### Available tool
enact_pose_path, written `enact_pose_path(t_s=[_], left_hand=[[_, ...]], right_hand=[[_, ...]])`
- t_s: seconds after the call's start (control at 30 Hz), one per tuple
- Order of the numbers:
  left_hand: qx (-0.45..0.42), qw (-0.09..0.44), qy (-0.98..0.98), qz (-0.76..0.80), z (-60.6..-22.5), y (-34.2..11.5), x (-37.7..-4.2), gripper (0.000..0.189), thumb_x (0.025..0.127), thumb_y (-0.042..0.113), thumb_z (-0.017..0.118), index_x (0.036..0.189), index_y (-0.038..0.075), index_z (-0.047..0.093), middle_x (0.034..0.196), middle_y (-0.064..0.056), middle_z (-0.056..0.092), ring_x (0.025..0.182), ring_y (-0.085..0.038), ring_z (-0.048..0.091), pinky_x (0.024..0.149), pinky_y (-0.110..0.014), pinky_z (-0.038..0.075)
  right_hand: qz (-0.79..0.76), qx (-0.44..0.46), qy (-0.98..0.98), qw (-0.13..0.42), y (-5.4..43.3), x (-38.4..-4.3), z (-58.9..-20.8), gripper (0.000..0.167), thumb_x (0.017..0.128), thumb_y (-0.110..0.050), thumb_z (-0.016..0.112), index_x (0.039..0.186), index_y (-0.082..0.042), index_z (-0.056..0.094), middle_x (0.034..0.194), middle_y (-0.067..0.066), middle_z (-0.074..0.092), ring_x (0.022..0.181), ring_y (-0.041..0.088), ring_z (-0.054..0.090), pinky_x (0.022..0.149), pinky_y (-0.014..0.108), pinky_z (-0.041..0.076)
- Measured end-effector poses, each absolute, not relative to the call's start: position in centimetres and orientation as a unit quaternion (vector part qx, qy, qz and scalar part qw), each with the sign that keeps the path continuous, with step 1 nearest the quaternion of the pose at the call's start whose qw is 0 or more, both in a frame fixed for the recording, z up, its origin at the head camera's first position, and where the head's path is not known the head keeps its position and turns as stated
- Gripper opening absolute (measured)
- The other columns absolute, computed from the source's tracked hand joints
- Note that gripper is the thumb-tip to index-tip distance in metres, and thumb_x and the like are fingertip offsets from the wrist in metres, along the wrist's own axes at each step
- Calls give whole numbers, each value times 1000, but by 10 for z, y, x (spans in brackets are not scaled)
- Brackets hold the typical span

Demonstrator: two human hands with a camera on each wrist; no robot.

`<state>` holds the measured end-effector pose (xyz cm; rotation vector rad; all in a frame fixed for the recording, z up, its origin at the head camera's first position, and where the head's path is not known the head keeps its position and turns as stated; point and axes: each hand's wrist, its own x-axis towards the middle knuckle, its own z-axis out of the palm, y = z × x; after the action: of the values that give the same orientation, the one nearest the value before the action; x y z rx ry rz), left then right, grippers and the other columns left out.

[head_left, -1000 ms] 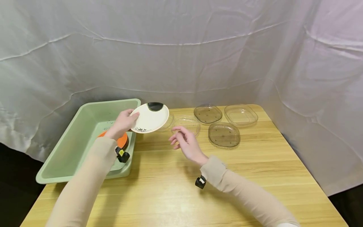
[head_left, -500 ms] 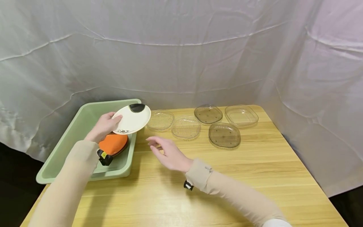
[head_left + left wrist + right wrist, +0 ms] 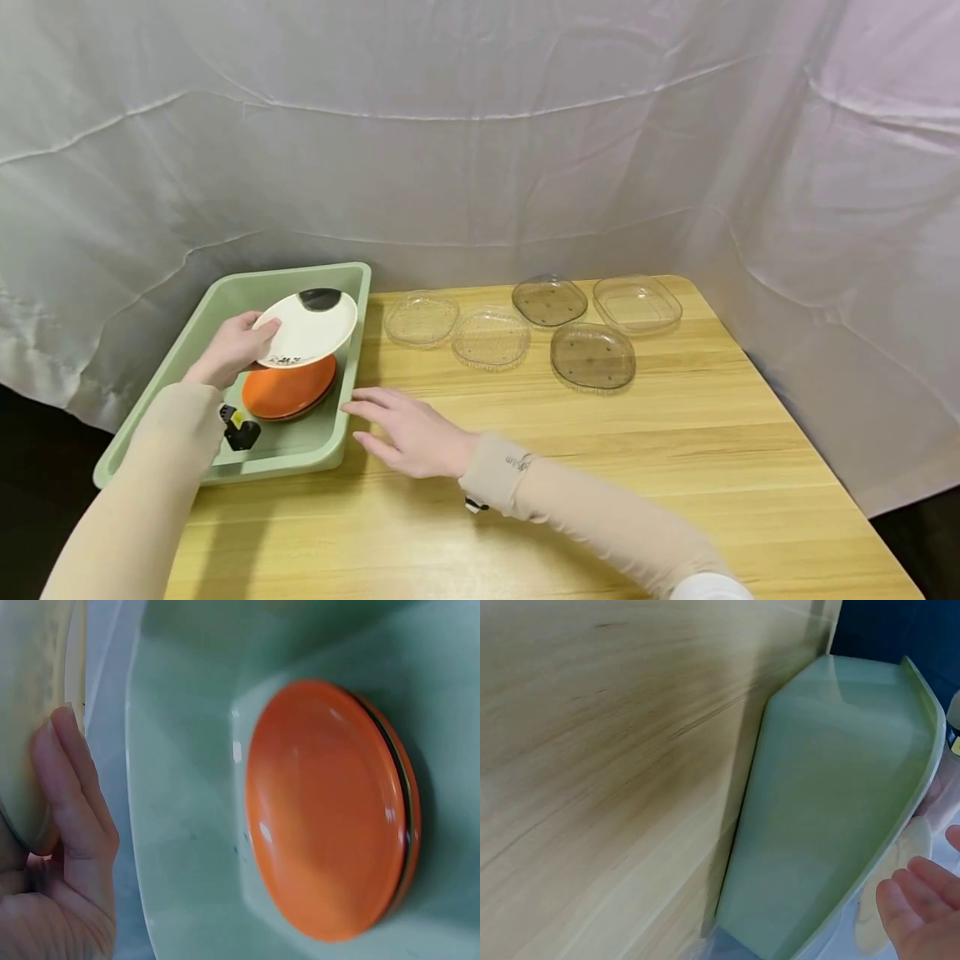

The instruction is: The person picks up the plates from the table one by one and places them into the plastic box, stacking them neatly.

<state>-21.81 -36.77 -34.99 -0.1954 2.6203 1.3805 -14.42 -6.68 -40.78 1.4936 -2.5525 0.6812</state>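
Observation:
My left hand (image 3: pixel 231 343) pinches a white plate (image 3: pixel 311 327) by its left edge, thumb on top. The plate has a black patch on its rim and a small dark pattern opposite, and is held over the pale green basin (image 3: pixel 180 346). Below it, orange plates (image 3: pixel 288 390) lie stacked on the basin floor, a darker rim showing between them in the left wrist view. A pale second rim shows beside the held plate in that view. My right hand (image 3: pixel 412 429) holds nothing, its fingers extended right at the basin's right rim.
Several see-through plates stand along the back of the wooden table (image 3: pixel 600 467): a textured clear plate (image 3: pixel 422 319), another ribbed clear plate (image 3: pixel 491 336), smoky brown plates (image 3: pixel 592 357) and a clear dish (image 3: pixel 637 302). A grey curtain (image 3: pixel 480 167) hangs behind.
My left hand has carried the white plate leftward from beside the basin to above it. My right hand has moved left and nearer, from the clear plates to the basin's rim.

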Motion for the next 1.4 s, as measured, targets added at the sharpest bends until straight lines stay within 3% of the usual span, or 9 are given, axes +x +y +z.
enact_pose_path(t_s=[0.2,0.47,0.7,1.03,1.2,1.4], left_hand=[[-71,89,889,444,-356,-382,-213,68,108,36,33,149,-18,23,80,9,58,64,3,62,64,-23,60],[-84,74,908,404,-369,-399,-208,68,108,37,33,145,-19,29,88,-3,58,63,1,59,61,-23,58],[-93,95,924,359,-382,-417,-206,66,107,38,34,140,-19,33,90,-11,61,64,-4,60,61,-25,58],[-101,131,926,338,-396,-426,-206,67,108,36,36,144,-20,27,93,-18,63,63,-6,61,60,-26,57],[-107,153,928,323,-399,-427,-205,75,108,37,35,150,-20,13,117,-38,52,61,-8,60,60,-28,58],[-111,164,929,313,-405,-431,-204,78,108,40,33,151,-20,8,122,-42,47,59,-10,61,61,-32,59]], right_hand=[[181,514,-836,62,-73,-139,-409,48,107,-37,44,151,-19,46,160,12,42,148,21,42,123,32,33],[147,527,-834,63,-79,-137,-414,46,108,-40,42,147,-19,52,161,9,41,150,20,39,125,29,29],[146,530,-834,53,-80,-136,-413,45,108,-40,42,145,-20,55,161,9,41,150,19,40,124,29,31],[146,537,-829,57,-83,-137,-414,43,107,-39,43,143,-20,57,160,9,43,148,18,42,122,29,33],[143,540,-827,64,-84,-136,-414,42,107,-39,43,142,-20,58,159,8,45,147,18,44,121,28,35],[143,538,-828,68,-85,-136,-414,42,107,-39,43,141,-20,59,158,8,46,146,17,45,119,29,37]])
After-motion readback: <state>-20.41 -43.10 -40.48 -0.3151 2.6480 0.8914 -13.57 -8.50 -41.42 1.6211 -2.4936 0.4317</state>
